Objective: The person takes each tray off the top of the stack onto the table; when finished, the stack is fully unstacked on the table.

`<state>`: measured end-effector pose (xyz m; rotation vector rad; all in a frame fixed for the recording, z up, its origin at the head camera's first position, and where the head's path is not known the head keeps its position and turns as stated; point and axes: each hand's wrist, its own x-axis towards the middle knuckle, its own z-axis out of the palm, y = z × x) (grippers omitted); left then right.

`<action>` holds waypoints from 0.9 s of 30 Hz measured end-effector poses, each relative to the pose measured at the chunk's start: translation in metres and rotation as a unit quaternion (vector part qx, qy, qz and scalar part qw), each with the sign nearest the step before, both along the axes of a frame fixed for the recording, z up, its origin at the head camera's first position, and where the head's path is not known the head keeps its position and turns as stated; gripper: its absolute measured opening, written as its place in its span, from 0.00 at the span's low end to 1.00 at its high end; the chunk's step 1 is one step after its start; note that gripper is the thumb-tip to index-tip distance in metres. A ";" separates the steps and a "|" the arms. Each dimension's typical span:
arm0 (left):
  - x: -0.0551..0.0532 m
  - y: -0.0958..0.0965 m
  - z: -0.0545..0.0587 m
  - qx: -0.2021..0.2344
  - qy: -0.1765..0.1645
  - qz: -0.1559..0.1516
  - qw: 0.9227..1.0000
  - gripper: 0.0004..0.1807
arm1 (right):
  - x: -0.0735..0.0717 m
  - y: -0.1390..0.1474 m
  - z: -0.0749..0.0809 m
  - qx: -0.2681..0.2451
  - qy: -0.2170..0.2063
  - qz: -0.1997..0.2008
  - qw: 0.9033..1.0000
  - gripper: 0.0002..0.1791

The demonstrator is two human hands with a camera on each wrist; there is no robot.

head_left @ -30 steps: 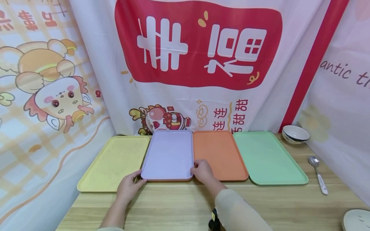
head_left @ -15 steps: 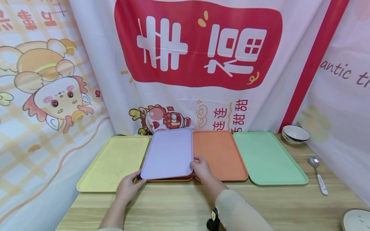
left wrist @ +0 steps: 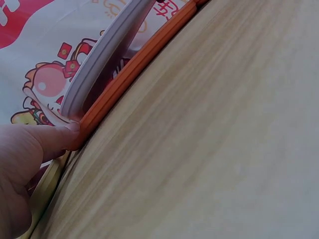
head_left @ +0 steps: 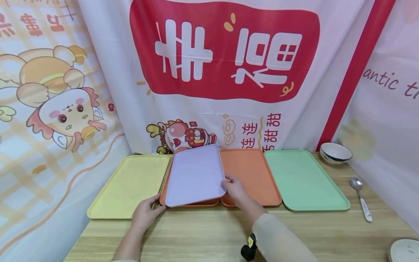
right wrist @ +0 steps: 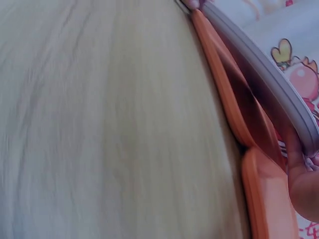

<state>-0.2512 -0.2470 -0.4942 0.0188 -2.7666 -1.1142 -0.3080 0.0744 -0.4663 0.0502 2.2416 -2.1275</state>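
A lilac tray (head_left: 196, 176) tilts above an orange tray (head_left: 210, 202), its right side lifted and its left front corner low. My right hand (head_left: 237, 189) grips the lilac tray near its right front corner, thumb on top; the right wrist view shows a finger (right wrist: 295, 149) under its rim. At the left front corner of the lower orange tray, my left hand (head_left: 145, 214) holds on with thumb and fingers. The left wrist view shows that thumb (left wrist: 57, 139) against the orange corner, and a gap between both rims. Much of the lower tray is hidden.
A yellow tray (head_left: 131, 185) lies to the left; a second orange tray (head_left: 250, 171) and a green tray (head_left: 304, 178) lie to the right. Farther right are a bowl (head_left: 334, 153), a spoon (head_left: 361, 200) and a pale dish (head_left: 406, 250). A printed curtain (head_left: 226, 109) hangs behind.
The lilac tray, flat on the orange one at first, has been raised on its right side and shifted slightly right with my right hand. My left hand has stayed at the corner.
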 end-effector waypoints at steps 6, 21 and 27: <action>0.000 0.000 0.000 0.000 -0.005 0.004 1.000 0.30 | -0.003 0.034 0.009 0.025 0.003 -0.026 0.999 0.24; -0.003 0.002 -0.001 0.007 -0.012 0.000 1.000 0.30 | -0.004 0.151 0.054 0.042 -0.010 -0.028 0.999 0.29; -0.002 0.002 0.000 0.001 -0.007 0.002 1.000 0.30 | 0.003 0.197 0.070 0.070 -0.018 -0.005 0.997 0.30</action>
